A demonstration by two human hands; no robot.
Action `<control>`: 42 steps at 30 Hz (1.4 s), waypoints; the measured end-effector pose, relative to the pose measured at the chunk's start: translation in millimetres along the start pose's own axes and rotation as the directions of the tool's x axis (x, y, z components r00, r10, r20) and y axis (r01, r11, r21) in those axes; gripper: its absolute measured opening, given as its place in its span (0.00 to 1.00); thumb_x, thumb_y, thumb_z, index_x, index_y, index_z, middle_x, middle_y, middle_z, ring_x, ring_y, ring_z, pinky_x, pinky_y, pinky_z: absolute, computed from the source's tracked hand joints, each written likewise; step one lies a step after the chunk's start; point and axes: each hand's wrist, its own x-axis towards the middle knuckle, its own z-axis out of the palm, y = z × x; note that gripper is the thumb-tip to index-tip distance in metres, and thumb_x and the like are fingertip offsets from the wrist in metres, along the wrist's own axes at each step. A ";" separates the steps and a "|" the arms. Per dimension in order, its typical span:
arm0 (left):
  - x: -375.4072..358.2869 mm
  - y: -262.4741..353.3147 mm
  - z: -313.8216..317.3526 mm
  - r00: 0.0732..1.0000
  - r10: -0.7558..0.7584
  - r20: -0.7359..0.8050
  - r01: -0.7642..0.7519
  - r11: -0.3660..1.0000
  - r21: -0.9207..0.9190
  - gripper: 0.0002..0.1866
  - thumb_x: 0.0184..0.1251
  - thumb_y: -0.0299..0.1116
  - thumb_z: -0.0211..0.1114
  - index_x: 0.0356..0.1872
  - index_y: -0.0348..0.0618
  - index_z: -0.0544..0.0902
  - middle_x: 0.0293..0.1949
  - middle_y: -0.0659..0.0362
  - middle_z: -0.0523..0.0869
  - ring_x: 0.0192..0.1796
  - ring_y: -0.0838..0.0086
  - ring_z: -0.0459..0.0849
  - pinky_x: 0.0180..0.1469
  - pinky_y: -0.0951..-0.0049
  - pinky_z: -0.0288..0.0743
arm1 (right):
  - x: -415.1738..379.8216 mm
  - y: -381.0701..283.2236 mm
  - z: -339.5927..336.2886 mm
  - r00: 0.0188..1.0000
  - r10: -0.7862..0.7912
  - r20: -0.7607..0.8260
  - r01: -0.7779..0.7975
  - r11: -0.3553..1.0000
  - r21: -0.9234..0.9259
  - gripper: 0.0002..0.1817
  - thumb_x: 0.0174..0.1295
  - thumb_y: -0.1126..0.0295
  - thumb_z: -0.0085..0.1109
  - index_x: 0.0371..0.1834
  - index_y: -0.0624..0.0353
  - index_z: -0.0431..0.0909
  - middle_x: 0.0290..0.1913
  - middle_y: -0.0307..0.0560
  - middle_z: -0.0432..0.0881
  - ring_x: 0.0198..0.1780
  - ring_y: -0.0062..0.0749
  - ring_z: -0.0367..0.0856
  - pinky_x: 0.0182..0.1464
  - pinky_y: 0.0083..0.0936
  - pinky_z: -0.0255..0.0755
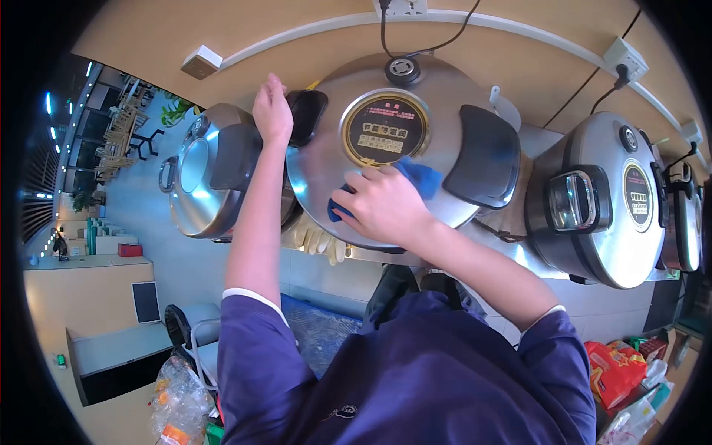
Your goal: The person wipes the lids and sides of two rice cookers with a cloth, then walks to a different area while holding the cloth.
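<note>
The right hand (386, 204) grips a crumpled blue cloth (421, 178) against the shiny lid (315, 174); left hand (273, 111), grip unclear.

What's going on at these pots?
A person presses a blue cloth onto the steel lid of the middle pot with the right hand. The left hand is up beside that pot's left black handle; whether it touches is unclear. Similar lidded pots stand on both sides, and pale gloves lie by the near edge.
</note>
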 end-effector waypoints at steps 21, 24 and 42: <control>1.7 -8.6 3.5 0.994 0.022 -0.106 -0.044 0.977 -0.208 0.33 0.88 0.54 0.42 0.35 0.33 0.82 0.31 0.52 0.86 0.37 0.64 0.85 0.46 0.63 0.78 | 162.4 75.5 92.8 0.812 0.551 -0.195 -0.557 0.830 0.026 0.15 0.62 0.58 0.71 0.40 0.58 0.85 0.46 0.49 0.87 0.51 0.45 0.88 0.52 0.42 0.83; 2.6 -10.7 4.4 0.992 -0.028 -0.124 -0.005 0.967 -0.254 0.34 0.88 0.55 0.41 0.34 0.33 0.82 0.30 0.52 0.86 0.36 0.65 0.84 0.45 0.63 0.78 | 167.4 73.5 96.9 0.819 0.510 -0.262 -0.534 0.846 -0.021 0.11 0.59 0.60 0.71 0.35 0.57 0.88 0.44 0.47 0.87 0.50 0.42 0.88 0.53 0.39 0.81; 1.3 -6.4 3.4 0.992 -0.002 -0.126 -0.030 0.967 -0.255 0.38 0.87 0.60 0.39 0.32 0.35 0.82 0.30 0.55 0.85 0.35 0.69 0.81 0.44 0.67 0.75 | 153.6 60.3 67.8 0.934 0.119 0.336 -0.064 0.983 -0.170 0.15 0.68 0.61 0.61 0.53 0.48 0.91 0.62 0.35 0.86 0.69 0.34 0.78 0.68 0.41 0.71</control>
